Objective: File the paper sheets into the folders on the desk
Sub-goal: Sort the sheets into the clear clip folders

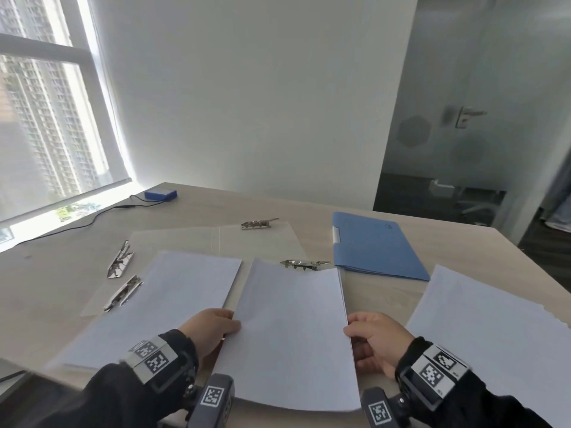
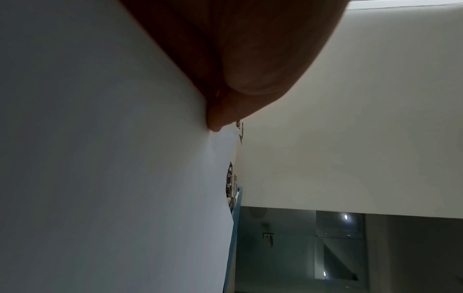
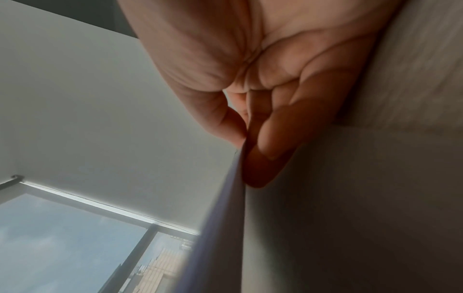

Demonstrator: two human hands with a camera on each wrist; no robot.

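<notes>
A thin stack of white paper sheets (image 1: 293, 332) is held between my two hands over the near middle of the desk. My left hand (image 1: 216, 327) grips its left edge, thumb on top. My right hand (image 1: 374, 338) pinches its right edge; the right wrist view shows the thumb and fingers (image 3: 265, 142) closed on the stack's edge (image 3: 223, 208). In the left wrist view the paper (image 2: 112, 158) fills the left side under my palm. A clear open folder (image 1: 222, 239) with metal clips (image 1: 259, 223) lies behind. A closed blue folder (image 1: 377, 245) lies at the back right.
Another white sheet (image 1: 173, 291) lies on the clear folder at the left, by two clips (image 1: 122, 291). More white sheets (image 1: 494, 332) lie at the right edge of the desk. A blue box (image 1: 160, 194) with a black cable (image 1: 92, 220) sits by the window.
</notes>
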